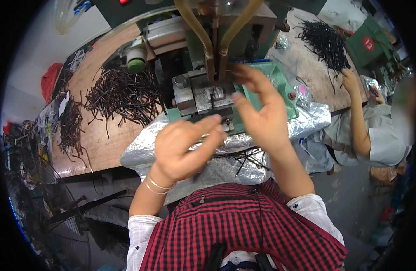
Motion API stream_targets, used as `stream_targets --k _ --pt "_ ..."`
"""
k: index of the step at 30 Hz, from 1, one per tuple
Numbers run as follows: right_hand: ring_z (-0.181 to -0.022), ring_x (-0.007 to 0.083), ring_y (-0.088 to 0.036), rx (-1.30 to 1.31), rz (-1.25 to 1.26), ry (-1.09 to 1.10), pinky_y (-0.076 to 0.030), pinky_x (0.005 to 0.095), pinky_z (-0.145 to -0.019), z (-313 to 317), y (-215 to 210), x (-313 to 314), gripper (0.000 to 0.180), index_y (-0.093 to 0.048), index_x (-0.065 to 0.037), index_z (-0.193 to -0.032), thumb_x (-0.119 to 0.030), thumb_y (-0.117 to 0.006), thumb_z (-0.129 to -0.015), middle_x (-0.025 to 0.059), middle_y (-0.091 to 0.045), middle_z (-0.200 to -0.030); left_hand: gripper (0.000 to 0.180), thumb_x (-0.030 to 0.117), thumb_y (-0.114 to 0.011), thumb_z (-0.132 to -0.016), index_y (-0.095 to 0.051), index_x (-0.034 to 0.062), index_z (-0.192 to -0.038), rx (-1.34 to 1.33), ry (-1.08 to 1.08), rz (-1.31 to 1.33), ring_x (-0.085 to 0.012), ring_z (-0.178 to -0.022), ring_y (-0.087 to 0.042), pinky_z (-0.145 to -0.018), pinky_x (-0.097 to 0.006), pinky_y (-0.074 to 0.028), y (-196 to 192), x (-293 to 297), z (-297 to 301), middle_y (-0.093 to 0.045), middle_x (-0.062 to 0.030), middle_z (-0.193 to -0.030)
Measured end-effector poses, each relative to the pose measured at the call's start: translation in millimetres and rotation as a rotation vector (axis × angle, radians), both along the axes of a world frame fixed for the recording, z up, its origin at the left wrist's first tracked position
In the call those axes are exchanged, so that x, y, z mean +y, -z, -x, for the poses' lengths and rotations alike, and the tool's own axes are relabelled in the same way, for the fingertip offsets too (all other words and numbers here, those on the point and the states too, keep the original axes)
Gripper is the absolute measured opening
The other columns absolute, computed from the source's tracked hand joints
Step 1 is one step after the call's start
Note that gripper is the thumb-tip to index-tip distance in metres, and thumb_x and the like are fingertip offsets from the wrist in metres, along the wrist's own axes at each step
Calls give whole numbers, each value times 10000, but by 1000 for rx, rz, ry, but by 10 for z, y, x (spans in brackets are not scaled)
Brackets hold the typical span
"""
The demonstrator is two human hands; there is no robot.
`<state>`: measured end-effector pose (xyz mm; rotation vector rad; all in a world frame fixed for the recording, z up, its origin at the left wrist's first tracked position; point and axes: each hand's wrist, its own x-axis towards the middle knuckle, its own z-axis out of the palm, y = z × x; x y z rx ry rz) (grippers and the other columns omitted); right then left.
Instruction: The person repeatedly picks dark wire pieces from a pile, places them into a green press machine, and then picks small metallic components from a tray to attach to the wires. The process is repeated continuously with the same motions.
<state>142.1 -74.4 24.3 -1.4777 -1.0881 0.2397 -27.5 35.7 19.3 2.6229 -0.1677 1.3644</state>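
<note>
My left hand [183, 147] is at the front edge of a metal clamping block [208, 95], its thumb and forefinger drawn together. Whatever sits between those fingertips is too small or hidden to make out. On the block's right side my right hand [266, 113] has thumb and fingers apart, nothing visible between them; its fingertips are slightly blurred beside the press tool. Two copper-coloured bars [216, 63] reach down from above to just over the block. A short dark strip [212, 100] shows on the block. The green machine base [273, 81] lies under and behind my right hand.
A heap of dark brown wire pieces [124, 97] covers the wooden table [95, 144] at left, with a smaller pile [71, 124] beside it. Silver foil [144, 144] drapes the front edge over my lap. At right, a co-worker's hand [350, 81] touches black wires [323, 43].
</note>
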Motion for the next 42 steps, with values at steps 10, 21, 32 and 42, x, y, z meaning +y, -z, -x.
stream_targets --k 10,21,32,42 --pt "-1070 233 -719 -151 102 467 -526 334 -966 -878 889 -435 277 -687 -11 -1199 1 -596 -938 125 -756 -1139 240 94 -873 -768 -735 87 -964 -28 10 -141 -120 -573 -609 -458 -245 -427 165 66 -213 -772 -110 -996" --pt "-881 343 -664 -499 429 400 -515 437 -812 -708 942 -462 89 -713 -22 -886 -82 -742 -827 140 -677 -909 237 107 -849 -780 -752 92 -995 -40 -7 -55 -140 -565 -625 -472 -255 -445 186 35 -178 -780 -127 -1032" --pt "-983 356 -688 -489 256 520 -519 423 -938 -737 1061 -553 168 -718 -41 -1102 -32 -642 -953 146 -732 -1040 158 48 -773 -862 -767 44 -1019 -194 -958 267 -256 -856 -702 -719 -336 -547 111 857 1133 -748 -99 -1016" --pt "-896 341 -661 -647 243 532 -516 409 -892 -674 1025 -446 159 -755 -47 -1033 -13 -686 -894 142 -695 -941 220 227 -728 -821 -752 41 -935 520 -1426 503 -420 -882 -699 -789 -504 -548 1519 2374 1999 -723 -217 -885"
